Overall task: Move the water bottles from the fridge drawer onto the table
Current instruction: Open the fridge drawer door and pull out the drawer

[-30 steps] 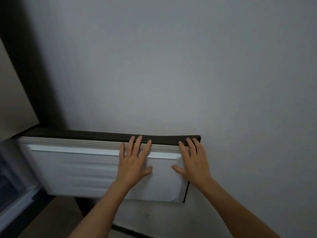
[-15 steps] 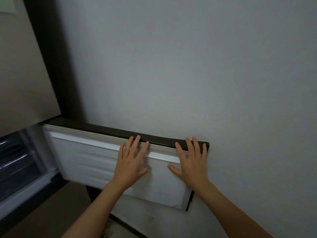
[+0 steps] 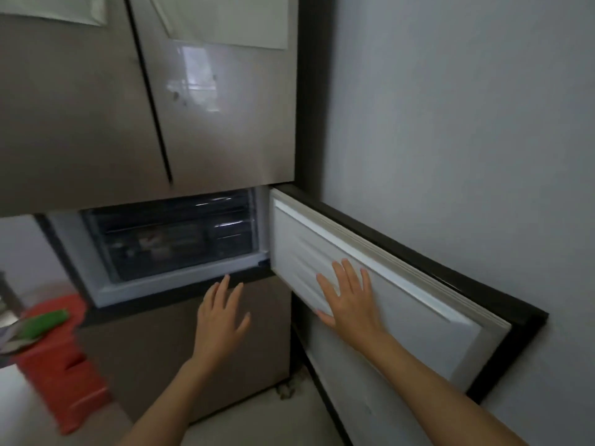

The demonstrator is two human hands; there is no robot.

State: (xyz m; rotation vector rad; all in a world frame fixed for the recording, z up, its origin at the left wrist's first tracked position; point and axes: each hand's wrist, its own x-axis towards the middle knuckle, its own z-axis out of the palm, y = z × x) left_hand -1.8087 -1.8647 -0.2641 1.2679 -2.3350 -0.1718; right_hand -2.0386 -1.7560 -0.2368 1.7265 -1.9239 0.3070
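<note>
Spread and holding nothing, the right hand (image 3: 349, 304) lies flat on the open door (image 3: 418, 317) while the left hand (image 3: 220, 317) hovers just below the fridge drawer (image 3: 174, 239), bottles inside too blurred to spot; best to hook its lip and pull level.

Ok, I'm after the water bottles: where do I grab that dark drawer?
Probably the top edge of the drawer front, fingers hooked over it, coming straight from the front: its face fills the opening and the door stands swung clear to the right.
</note>
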